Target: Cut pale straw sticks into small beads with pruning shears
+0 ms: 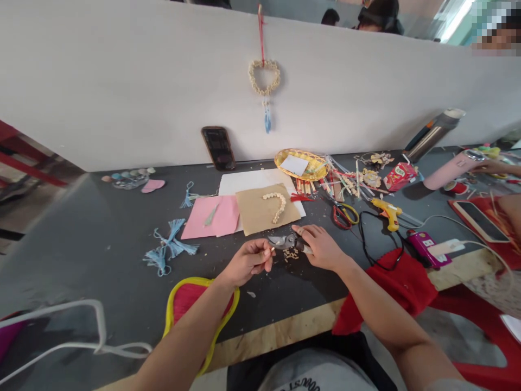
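Note:
My right hand (pixel 321 247) is closed round the handles of grey metal cutters (pixel 283 241), whose jaws point left. My left hand (pixel 250 260) is pinched on a thin pale stick (pixel 272 250) whose end meets the cutter jaws. Small cut pieces (pixel 290 254) lie on the dark table (pixel 122 271) just below the cutters. Beyond my hands a brown paper sheet (pixel 254 214) carries a curved row of pale pieces (pixel 278 204). A pink sheet (pixel 211 217) lies to its left.
A phone (pixel 218 147) leans on the white partition, where a heart-shaped wreath (pixel 264 76) hangs. A yellow basket (pixel 301 164), loose sticks, scissors (pixel 345 213), a glue gun (pixel 387 210), blue tassels (pixel 169 248) and red cloth (pixel 401 282) surround the work spot. Another person's arm (pixel 499 168) is at far right.

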Motion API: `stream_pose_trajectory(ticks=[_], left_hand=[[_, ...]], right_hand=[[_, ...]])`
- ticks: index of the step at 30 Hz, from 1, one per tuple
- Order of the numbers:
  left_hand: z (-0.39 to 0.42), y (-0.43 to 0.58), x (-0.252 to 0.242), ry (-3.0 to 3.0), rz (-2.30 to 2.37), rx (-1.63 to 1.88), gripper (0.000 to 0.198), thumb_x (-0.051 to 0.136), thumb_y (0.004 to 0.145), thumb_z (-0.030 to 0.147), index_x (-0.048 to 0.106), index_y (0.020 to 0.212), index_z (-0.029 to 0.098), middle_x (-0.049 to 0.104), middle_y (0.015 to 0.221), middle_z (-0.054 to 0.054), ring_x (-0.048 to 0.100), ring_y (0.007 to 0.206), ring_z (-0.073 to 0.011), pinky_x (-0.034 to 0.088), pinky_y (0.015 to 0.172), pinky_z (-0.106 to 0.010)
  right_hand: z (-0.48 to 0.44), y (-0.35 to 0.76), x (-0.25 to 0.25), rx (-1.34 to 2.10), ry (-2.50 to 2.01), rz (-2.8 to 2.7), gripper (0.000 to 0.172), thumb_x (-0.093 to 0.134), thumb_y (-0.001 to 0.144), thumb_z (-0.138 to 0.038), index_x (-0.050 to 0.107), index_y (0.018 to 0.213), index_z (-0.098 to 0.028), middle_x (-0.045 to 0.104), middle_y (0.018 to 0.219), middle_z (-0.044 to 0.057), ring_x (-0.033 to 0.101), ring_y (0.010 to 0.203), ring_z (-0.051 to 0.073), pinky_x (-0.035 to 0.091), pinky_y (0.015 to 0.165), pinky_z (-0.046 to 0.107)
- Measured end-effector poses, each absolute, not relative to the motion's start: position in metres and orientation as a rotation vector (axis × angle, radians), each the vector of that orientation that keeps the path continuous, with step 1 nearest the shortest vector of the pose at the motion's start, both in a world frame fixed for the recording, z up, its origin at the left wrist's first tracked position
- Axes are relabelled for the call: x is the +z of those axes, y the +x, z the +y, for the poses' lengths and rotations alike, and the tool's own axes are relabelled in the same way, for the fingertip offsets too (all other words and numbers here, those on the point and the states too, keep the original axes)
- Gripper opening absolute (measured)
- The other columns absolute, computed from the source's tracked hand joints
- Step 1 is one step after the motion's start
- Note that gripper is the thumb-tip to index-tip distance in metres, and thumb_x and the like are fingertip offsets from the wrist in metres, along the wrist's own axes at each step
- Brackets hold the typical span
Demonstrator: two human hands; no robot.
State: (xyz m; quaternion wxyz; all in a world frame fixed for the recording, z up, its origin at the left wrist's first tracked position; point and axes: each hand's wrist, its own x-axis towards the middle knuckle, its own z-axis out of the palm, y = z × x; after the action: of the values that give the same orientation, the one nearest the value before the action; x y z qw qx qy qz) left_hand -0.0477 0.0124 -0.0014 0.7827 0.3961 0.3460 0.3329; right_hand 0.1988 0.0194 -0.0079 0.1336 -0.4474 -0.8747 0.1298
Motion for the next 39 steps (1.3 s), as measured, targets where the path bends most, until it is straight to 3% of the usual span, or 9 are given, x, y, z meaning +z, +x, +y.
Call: stream_pose_trajectory(ticks=[9, 25, 33, 39], left_hand=[[0.013, -0.051, -0.004, 0.803, 0.660, 0.614, 0.030, 0.077, 0.072, 0.036, 0.059, 0.074, 0.011, 0.057, 0.044, -0.001, 0.026, 0.029, -0.0009, 0.010, 0.030, -0.015], [0.014, -0.053, -0.006, 0.725, 0.595, 0.616, 0.028, 0.077, 0.073, 0.033, 0.058, 0.074, 0.013, 0.058, 0.044, 0.000, 0.021, 0.028, 0.0000, 0.010, 0.029, -0.014], [0.013, -0.044, -0.007, 0.927, 0.836, 0.885, 0.035, 0.077, 0.072, 0.039, 0.055, 0.074, 0.013, 0.068, 0.060, -0.003, 0.039, 0.036, -0.0026, 0.023, 0.037, -0.015], [0.012, -0.044, -0.008, 0.976, 0.857, 0.880, 0.036, 0.077, 0.072, 0.041, 0.054, 0.069, 0.013, 0.068, 0.058, -0.004, 0.037, 0.034, -0.0024, 0.022, 0.036, -0.017]], right_hand=[[0.020, 0.199, -0.012, 0.376, -1.264, -2.557, 0.058, 0.046, 0.087, -0.017, 0.036, 0.144, -0.016, 0.057, 0.121, 0.013, 0.050, 0.109, 0.025, 0.041, 0.093, 0.041], [0.016, 0.196, -0.014, 0.404, -1.280, -2.524, 0.056, 0.046, 0.085, -0.015, 0.041, 0.141, -0.017, 0.061, 0.111, 0.011, 0.055, 0.105, 0.023, 0.044, 0.092, 0.038], [0.019, 0.193, -0.014, 0.318, -1.433, -2.457, 0.056, 0.047, 0.086, -0.016, 0.041, 0.141, -0.019, 0.061, 0.113, 0.010, 0.054, 0.105, 0.024, 0.043, 0.087, 0.037], [0.021, 0.196, -0.015, 0.312, -1.356, -2.509, 0.064, 0.051, 0.083, -0.017, 0.035, 0.145, -0.018, 0.058, 0.119, 0.012, 0.051, 0.110, 0.025, 0.040, 0.089, 0.039]])
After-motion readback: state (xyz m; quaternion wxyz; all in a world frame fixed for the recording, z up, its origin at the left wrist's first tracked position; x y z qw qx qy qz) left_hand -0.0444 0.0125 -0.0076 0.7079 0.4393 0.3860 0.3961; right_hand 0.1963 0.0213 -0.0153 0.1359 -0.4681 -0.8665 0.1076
